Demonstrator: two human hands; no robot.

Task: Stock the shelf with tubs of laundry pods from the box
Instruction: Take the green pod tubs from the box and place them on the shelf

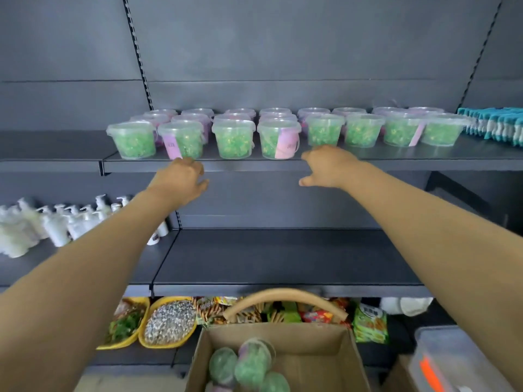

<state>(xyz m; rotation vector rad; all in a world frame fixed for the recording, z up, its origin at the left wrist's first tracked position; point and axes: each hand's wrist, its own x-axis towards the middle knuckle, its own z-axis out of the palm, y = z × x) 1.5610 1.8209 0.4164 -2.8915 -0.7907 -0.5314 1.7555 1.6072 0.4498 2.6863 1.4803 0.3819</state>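
White pump bottles [60, 222] below tubs [233, 140], leftward

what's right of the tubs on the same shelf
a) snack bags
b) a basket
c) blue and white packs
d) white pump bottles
c: the blue and white packs stand at the right end of the shelf, just past the last tub; the pump bottles are one shelf lower, on the left.

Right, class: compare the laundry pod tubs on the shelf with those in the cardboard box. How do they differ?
The shelf tubs stand upright in neat rows; the box tubs lie jumbled and tilted. The shelf tubs are many; the box tubs only a few. Both are clear tubs showing green pods.
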